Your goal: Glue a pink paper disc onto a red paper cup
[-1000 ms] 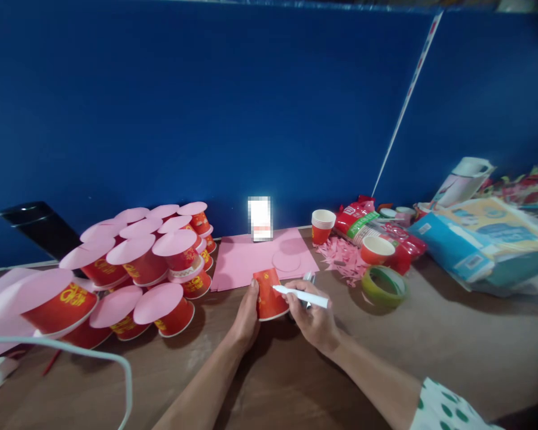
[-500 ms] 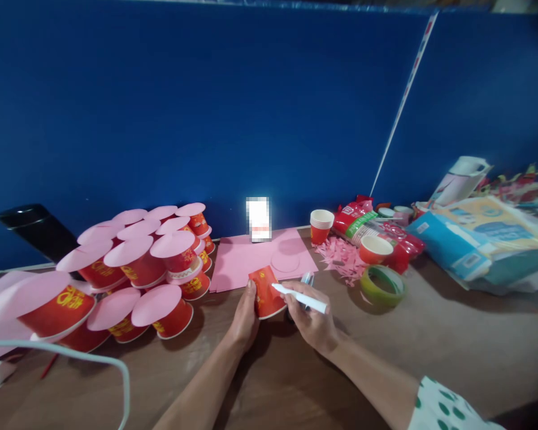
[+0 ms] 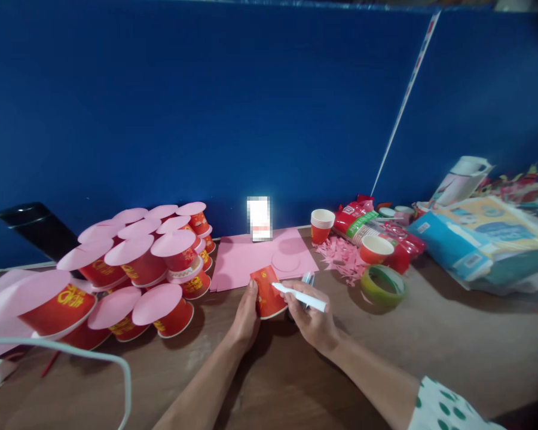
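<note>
My left hand (image 3: 247, 313) grips a red paper cup (image 3: 267, 294) from its left side; the cup is tipped over, its white rim toward me. In my right hand (image 3: 314, 313) is a white marker pen (image 3: 308, 298), its tip at the cup's printed side; whether it touches I cannot tell. Partly hidden behind the right hand lies a small dark and clear item that I cannot make out. Just beyond the cup are sheets of pink paper (image 3: 237, 257) and a pink paper disc (image 3: 285, 261).
At left stand several upside-down red cups topped with pink discs (image 3: 156, 304), beside a black bottle (image 3: 31, 227). At right are stacked cups (image 3: 321, 227), pink paper scraps (image 3: 343, 258), a tape roll (image 3: 401, 292) and a blue-yellow package (image 3: 475, 239). A pale cable (image 3: 94, 356) lies at front left.
</note>
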`<state>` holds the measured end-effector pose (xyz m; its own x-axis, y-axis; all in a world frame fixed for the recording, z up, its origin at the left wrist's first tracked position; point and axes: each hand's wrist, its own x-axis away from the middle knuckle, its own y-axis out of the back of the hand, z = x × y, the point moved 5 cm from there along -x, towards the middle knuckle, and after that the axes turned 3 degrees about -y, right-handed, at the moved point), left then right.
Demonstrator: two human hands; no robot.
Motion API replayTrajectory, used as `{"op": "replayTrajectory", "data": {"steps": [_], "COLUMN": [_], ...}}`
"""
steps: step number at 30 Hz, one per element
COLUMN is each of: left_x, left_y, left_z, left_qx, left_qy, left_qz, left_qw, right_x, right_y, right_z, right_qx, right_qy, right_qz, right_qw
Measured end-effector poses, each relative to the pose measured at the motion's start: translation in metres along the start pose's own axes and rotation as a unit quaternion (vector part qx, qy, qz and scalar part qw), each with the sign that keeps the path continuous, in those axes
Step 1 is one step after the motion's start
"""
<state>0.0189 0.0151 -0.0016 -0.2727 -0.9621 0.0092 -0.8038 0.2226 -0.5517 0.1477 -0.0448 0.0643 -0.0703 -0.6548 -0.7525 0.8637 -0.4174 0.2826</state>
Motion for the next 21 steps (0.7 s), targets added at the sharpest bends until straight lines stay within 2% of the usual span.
{"op": "replayTrajectory", "data": {"steps": [21], "left_x": [-0.0001], "left_y": [-0.0003], "left_z": [0.001], "left_qx": [0.009], "left_qy": [-0.002], "left_qz": [0.006], "left_qw": [1.0], "right_x": [-0.0014], "right_y": [0.0014], "right_z": [-0.001], "right_qx": [0.016], "right_qy": [-0.034], "right_qz": [-0.008], "right_qw": [0.999]}}
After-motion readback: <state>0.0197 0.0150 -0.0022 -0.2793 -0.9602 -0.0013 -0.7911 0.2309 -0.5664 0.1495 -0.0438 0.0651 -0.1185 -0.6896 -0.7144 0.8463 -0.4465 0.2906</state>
